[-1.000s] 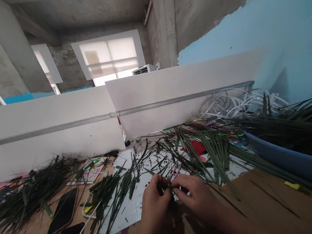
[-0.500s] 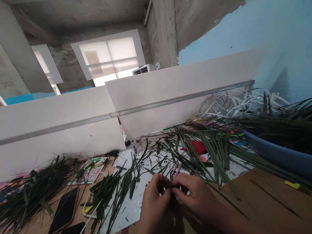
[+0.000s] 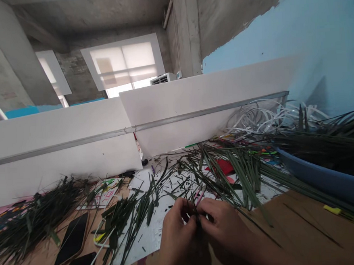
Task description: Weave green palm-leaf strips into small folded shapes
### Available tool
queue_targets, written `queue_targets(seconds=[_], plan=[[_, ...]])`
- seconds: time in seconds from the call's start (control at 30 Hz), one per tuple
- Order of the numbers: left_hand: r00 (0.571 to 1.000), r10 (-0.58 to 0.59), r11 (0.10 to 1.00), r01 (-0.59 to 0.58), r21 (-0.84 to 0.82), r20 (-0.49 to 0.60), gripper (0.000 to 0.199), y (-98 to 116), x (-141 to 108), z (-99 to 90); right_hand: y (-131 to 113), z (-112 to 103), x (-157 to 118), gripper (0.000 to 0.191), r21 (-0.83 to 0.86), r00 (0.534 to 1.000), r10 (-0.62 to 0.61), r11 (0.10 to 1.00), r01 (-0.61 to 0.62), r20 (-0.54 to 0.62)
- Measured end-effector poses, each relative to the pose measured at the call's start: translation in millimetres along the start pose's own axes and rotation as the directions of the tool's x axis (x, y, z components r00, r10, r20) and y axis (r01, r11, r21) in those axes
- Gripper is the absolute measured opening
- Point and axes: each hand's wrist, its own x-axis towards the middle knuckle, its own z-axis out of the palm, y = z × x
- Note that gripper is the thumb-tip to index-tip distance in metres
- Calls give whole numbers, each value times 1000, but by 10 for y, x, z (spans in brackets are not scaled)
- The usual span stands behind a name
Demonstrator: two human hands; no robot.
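The left hand and the right hand meet low in the view, each curled nearly closed, thumb against fingers, pinching a small dark piece between them. It seems to be green leaf, though shadow and the fingers hide most of its shape. Thin ends poke up above the fingertips.

The handling looks partway along: this piece is in hand and unreleased, and how much of it is formed I cannot tell. Loose strips beside the white sheet lie unused, as does the bundle to the right; short offcuts around them suggest that some trimming is done. A pink-handled tool lies just beyond the fingers, untouched.

Farther off, the blue basin holds plenty more long leaves. Behind everything stand the white panels.
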Motion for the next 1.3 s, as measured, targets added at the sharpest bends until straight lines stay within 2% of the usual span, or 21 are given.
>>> queue_targets(seconds=[0.27,0.4,0.53,0.67,0.8,0.9,1.0,1.07,1.2,1.3], plan=[[1000,-11,971,14,237,-15,16,72,-20,1,-19,-9,-9,16,-74,1000,-8,997,10,30],[999,-24,937,38,347,-45,14,61,-10,-6,-15,1,-7,16,-19,1000,2,1000,-1,31],[999,6,938,7,346,-36,15,31,6,-20,3,2,11,16,86,999,18,996,-21,32],[999,24,972,-17,235,-29,14,-14,34,-39,9,-9,27,16,169,1000,24,985,-26,12],[996,-84,996,83,-33,-6,5,-92,66,-40,15,-4,32,16,205,999,38,978,-38,4],[982,-179,957,189,-221,63,7,-106,66,-50,27,15,35,14,232,999,48,971,-50,11],[962,-227,891,267,-367,149,10,-64,42,-70,33,31,41,14,259,998,63,964,-63,10],[953,-244,853,299,-428,180,9,-34,24,-75,33,33,47,14,277,997,77,958,-77,11],[952,-256,801,307,-513,171,11,-32,13,-51,35,20,58,14,307,995,97,946,-100,24],[961,-233,816,278,-507,153,13,-71,32,-19,44,17,69,15,331,994,108,937,-111,27]])
